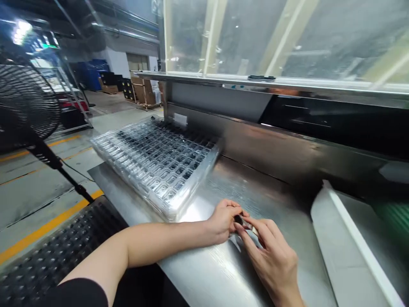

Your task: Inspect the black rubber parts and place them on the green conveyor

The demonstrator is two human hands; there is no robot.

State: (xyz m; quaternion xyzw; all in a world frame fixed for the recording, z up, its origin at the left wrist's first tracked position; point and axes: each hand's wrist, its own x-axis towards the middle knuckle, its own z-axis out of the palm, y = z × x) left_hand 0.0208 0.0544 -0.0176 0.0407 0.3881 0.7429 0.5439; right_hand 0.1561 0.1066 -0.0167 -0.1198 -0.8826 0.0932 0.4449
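Both hands meet over the metal table (214,266), near its middle. My left hand (226,219) has its fingers curled around one end of a small dark part (240,221). From the right, my right hand (271,251) pinches the same part between thumb and fingers, with a pale bit showing at its edge. The part is mostly covered by the fingers, and its exact shape cannot be made out. Beyond my left hand lies a clear plastic tray (159,164) with rows of pockets, many with dark pieces in them.
A white bin (345,238) stands at the right. Behind the table rises a metal back panel (268,149) under a ledge and clear sheeting. A black fan (27,102) is at the left, beside a black studded surface (64,251). Boxes stand farther back.
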